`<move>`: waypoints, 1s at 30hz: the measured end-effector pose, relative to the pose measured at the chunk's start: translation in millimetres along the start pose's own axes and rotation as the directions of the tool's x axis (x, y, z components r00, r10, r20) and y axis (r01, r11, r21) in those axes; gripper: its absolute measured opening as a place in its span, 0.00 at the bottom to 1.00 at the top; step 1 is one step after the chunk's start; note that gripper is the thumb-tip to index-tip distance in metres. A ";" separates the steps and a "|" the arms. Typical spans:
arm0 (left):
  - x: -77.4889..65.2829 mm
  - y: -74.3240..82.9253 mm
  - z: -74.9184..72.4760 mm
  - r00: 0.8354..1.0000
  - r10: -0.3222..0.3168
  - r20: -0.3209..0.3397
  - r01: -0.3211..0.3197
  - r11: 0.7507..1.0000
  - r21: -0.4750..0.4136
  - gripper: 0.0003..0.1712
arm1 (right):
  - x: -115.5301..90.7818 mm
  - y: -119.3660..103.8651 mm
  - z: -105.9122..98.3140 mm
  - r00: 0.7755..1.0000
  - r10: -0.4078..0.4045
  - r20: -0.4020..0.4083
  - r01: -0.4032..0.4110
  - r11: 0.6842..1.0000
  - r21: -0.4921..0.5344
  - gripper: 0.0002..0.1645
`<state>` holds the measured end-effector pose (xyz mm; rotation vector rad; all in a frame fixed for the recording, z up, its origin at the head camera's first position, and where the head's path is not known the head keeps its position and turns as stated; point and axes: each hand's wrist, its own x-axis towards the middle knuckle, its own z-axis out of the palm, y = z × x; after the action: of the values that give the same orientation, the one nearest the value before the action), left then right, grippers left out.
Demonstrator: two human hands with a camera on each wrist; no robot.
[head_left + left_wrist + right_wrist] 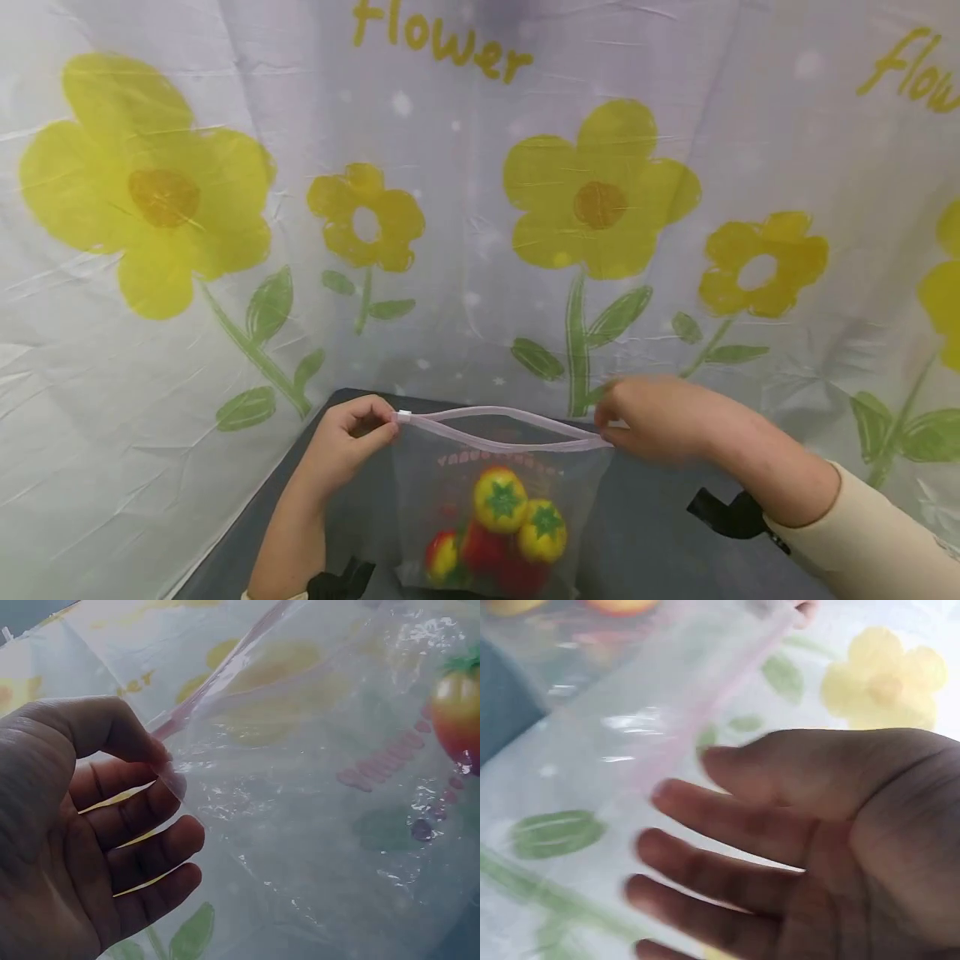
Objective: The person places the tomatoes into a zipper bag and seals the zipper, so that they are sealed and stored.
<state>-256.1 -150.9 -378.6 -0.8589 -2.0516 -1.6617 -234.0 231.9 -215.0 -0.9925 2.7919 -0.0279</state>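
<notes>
A clear slider zip bag (420, 492) hangs upright with its pink-edged mouth parted in the middle. Inside lie several round toy fruits (501, 500), red and yellow with green star-shaped tops, heaped at the bottom. At the bag's top left corner, beside the white slider (405, 416), my left hand (337, 442) pinches the film between thumb and index finger; its other fingers stay loose in the left wrist view. My right hand (667, 419) is at the opposite top corner. In the right wrist view its fingers (712, 862) are spread and relaxed, with no film between thumb and index finger.
A dark grey table (660, 533) lies beneath the bag. Behind and to the left hangs a pale sheet (457, 250) printed with yellow flowers. Black straps (727, 512) with devices sit at both wrists.
</notes>
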 end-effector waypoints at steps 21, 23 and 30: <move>1.6 3.8 3.5 0.992 0.119 -0.044 -0.119 0.993 0.010 0.07 | 141.1 -128.2 6.0 0.949 -0.273 -0.160 0.227 0.940 -0.256 0.05; 1.0 5.0 4.4 0.992 0.116 -0.055 -0.115 0.993 0.015 0.08 | 142.8 -125.8 6.5 0.942 -0.295 -0.161 0.256 0.940 -0.225 0.04; -2.0 8.0 3.1 0.989 0.123 -0.080 -0.118 0.991 0.056 0.08 | 137.6 -120.5 9.3 0.942 -0.286 -0.173 0.262 0.953 -0.151 0.04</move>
<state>-249.1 -147.4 -374.6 -0.8632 -1.9382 -1.5476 -261.9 52.2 -237.0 -1.4806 2.8286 0.0168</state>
